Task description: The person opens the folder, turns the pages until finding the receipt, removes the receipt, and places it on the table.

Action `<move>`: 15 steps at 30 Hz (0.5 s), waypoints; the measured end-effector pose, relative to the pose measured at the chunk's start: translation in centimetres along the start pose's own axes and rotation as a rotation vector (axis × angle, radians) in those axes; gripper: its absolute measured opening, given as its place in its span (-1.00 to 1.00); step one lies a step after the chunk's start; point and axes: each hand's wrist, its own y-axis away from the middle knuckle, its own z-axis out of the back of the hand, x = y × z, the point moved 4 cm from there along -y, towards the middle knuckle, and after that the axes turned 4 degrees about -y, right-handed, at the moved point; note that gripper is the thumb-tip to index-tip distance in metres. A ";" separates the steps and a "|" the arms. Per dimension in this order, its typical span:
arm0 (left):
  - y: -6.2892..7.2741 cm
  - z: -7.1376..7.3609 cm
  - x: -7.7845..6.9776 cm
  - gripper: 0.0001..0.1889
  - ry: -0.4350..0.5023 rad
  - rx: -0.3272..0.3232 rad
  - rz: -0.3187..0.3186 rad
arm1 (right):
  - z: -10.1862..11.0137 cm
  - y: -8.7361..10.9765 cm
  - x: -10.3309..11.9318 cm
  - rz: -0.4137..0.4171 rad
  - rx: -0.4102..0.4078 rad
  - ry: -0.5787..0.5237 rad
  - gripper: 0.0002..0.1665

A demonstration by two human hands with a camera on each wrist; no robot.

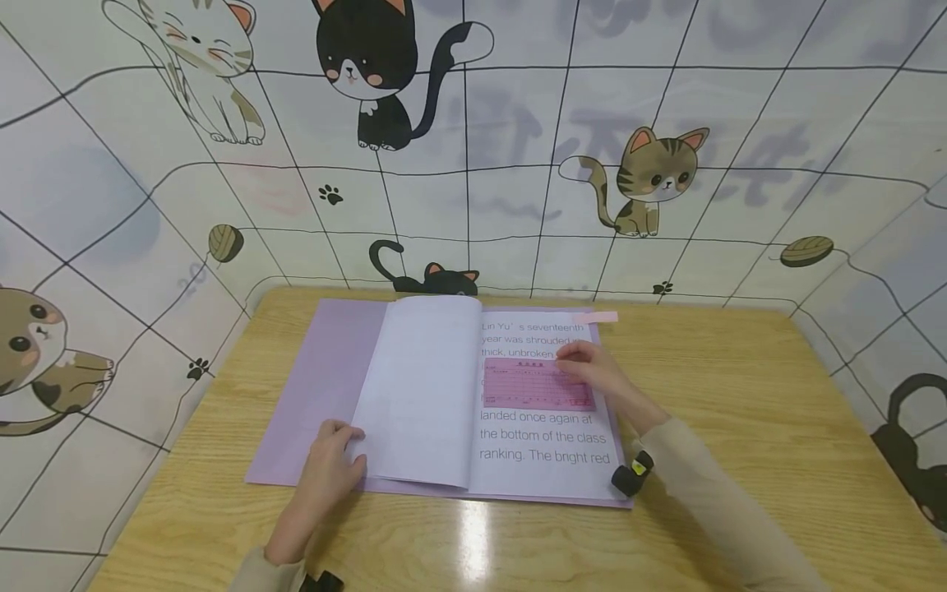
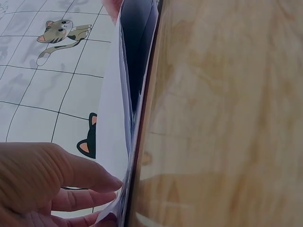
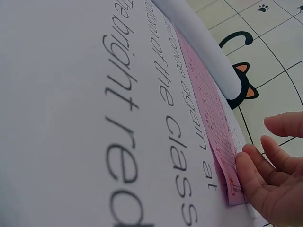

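Note:
An open booklet with a purple cover (image 1: 325, 362) lies on the table, its blank left page (image 1: 422, 378) curving up near the middle. My left hand (image 1: 333, 460) rests at the lower left corner of that page. The left wrist view shows the thumb (image 2: 94, 172) and fingertips against the paper by its bottom edge. On the printed right page (image 1: 543, 477) lies a pink slip (image 1: 521, 386) with a ruled grid. My right hand (image 1: 599, 374) touches the slip's right side with loosely bent, spread fingers. Close up, that end (image 3: 232, 189) of the slip stands slightly off the page.
A pale pink tab (image 1: 599, 317) sticks out at the booklet's top right. Wooden tabletop (image 1: 740, 411) surrounds the booklet. Behind and to both sides stand panels (image 1: 510, 197) covered in cat drawings and grid lines.

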 end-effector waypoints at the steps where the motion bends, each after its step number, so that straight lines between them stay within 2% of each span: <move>1: 0.0 0.0 0.0 -0.74 -0.002 0.003 0.003 | 0.0 0.1 0.0 -0.004 -0.004 -0.007 -0.59; 10: -0.1 0.1 -0.1 -0.76 -0.008 0.006 0.012 | 1.5 0.1 -0.1 0.050 -0.104 -0.052 -0.62; 15: -0.1 0.1 0.0 -0.76 -0.009 0.006 0.013 | 2.3 0.3 -0.1 0.148 -0.130 0.073 -0.68</move>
